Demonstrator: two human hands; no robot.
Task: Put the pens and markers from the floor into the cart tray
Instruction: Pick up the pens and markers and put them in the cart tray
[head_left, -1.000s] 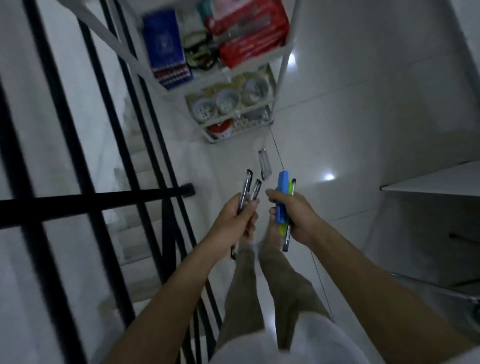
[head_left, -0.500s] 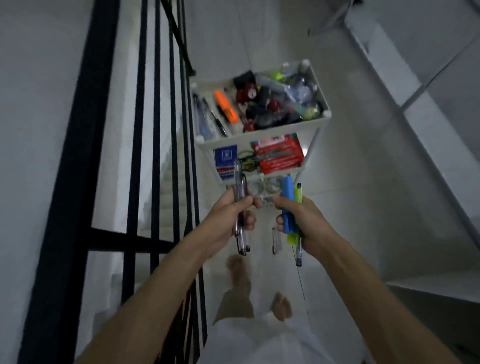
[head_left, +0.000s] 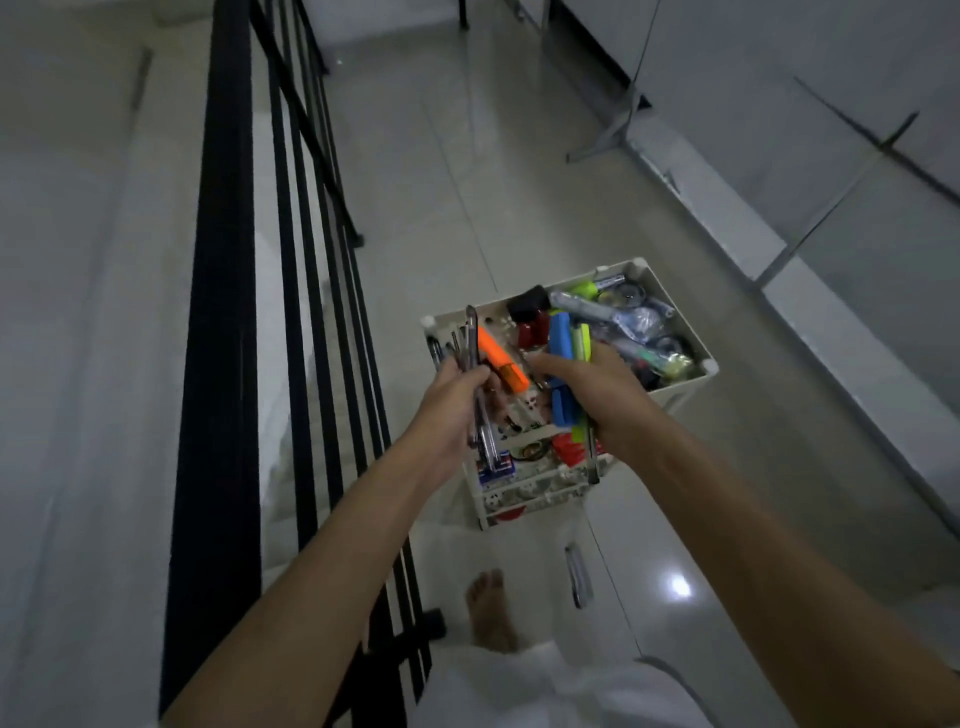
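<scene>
My left hand grips a bundle of dark pens, held upright over the left end of the cart's top tray. My right hand grips a blue marker together with a yellow-green highlighter and a thin pen, over the tray's middle. An orange highlighter lies in the tray between my hands. The tray holds several other small items. One clear pen lies on the floor below the cart, near my bare foot.
A black stair railing runs along the left, close to the cart, with steps dropping behind it. The white cart's lower shelves hold boxes and tape rolls. A pale wall and ledge run along the right. White floor tiles lie around the cart.
The view has swung up and forward from the floor to the cart. Both hands, still holding their pens and markers, now hover above the top tray instead of below it.
</scene>
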